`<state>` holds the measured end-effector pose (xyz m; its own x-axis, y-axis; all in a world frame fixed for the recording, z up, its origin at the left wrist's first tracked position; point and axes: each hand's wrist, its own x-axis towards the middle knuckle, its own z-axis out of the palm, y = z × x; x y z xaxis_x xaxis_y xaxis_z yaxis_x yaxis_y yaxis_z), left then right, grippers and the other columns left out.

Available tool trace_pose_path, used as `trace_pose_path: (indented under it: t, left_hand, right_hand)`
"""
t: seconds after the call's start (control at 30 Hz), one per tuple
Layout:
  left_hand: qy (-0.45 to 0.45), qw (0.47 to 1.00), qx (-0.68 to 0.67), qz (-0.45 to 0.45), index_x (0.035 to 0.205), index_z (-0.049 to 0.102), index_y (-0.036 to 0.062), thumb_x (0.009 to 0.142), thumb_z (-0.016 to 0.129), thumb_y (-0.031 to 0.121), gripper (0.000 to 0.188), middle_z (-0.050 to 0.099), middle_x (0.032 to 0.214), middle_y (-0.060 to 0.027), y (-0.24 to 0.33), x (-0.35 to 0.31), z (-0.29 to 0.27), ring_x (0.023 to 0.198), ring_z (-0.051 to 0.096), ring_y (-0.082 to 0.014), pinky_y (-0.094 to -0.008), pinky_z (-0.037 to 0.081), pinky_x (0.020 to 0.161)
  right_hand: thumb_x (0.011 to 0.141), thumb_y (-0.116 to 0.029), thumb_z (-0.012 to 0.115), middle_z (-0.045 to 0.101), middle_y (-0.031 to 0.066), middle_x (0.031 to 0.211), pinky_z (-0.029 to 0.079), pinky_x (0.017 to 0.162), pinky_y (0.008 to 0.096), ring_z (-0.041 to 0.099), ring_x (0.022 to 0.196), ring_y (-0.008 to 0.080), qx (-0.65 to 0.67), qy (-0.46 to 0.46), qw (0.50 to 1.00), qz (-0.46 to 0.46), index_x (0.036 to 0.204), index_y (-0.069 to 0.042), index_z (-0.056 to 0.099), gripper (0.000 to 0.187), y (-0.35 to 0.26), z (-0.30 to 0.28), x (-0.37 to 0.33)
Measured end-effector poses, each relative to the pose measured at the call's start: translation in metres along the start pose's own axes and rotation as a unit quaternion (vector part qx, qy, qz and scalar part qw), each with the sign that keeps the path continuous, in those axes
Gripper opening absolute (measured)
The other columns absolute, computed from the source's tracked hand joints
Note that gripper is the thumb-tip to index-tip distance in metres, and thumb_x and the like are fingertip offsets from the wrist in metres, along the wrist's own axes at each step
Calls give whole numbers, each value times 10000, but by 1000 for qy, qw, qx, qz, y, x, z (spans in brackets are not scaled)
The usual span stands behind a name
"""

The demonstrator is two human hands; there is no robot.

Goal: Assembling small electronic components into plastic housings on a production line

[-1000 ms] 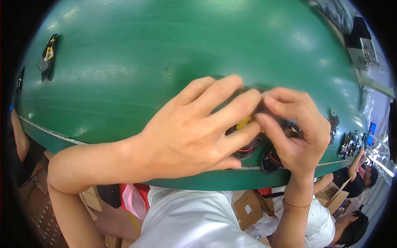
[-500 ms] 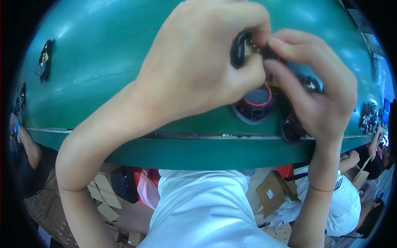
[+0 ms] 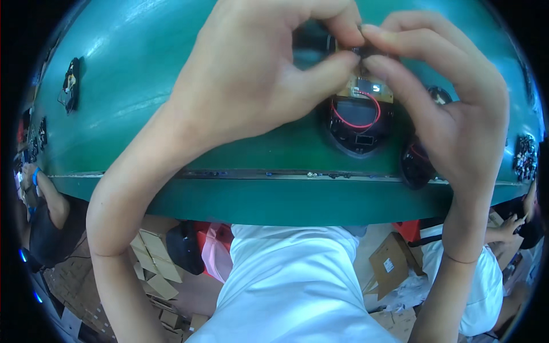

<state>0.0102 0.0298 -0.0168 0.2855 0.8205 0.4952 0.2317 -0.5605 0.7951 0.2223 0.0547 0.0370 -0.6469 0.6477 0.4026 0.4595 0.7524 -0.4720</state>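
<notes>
We've got the open black housing [image 3: 360, 146] just R of upper ctr, lying on the green table [image 3: 143, 131]. Its yellowish board [image 3: 384, 96] shows w/ a small bright patch on it, & a red wire [image 3: 359, 126] loops below.

Progress, as we judge it: board's in & wire looks plugged at one end; the inside is uncovered, so assembly looks partway. Work at the upper end is hidden by fingers.

Our left hand [image 3: 251, 74] & right hand [image 3: 457, 108] meet there, upper ctr-right, thumbs & forefingers drawn narrow, tips nearly together. A small dark bit shows btwn them; can't tell if either hand grips it.

Farther out: a dark rounded piece [image 3: 416, 168] by the right wrist, part hidden; a dark device [image 3: 70, 86] upper left; a parts pile [image 3: 525, 157] far right; an open carton [image 3: 386, 263] lower right, near a co-worker's white shirt [image 3: 480, 297].
</notes>
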Motion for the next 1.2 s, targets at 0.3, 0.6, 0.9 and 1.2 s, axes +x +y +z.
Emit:
trace_pose_path:
  t: [0.3, 0.6, 0.9, 1.2]
  left_hand:
    - [25, 999, -27, 2, 881, 682, -3, 784, 792, -54, 155, 691, 1016, -148, 4, -6, 2, 822, 695, -175, -268, 544, 704]
    - [-5, 999, 50, 13, 865, 702, -3, 782, 798, -53, 137, 709, 1028, -151, 15, -1, -2, 823, 714, -178, -263, 555, 715]
    - [-73, 979, 189, 10, 1089, 682, -13, 810, 766, 36, 296, 690, 1184, -192, 40, 11, 2, 1088, 680, -348, -409, 535, 956]
    - [-124, 969, 212, -28, 1434, 483, 0, 637, 947, 485, 1041, 603, 1345, -214, 58, -11, -4, 1262, 578, -409, -501, 442, 1075]
  right_hand:
    - [789, 55, 797, 743, 120, 1042, 560, 739, 270, 717, 854, 208, -48, -36, 996, -69, 1042, 17, 767, 257, 0, -2, -5]
    - [783, 26, 806, 727, 117, 958, 535, 695, 280, 688, 769, 213, 36, -39, 998, -41, 1006, 11, 759, 228, 8, 2, -1]
    - [798, -49, 814, 744, 93, 951, 558, 767, 327, 700, 857, 249, 13, 10, 999, -27, 901, -37, 739, 128, 16, -15, -11]
    - [822, -311, 811, 637, 152, 1226, 512, 963, 453, 616, 1113, 358, 141, -74, 987, -9, 1201, -46, 672, 483, 27, -14, -21]
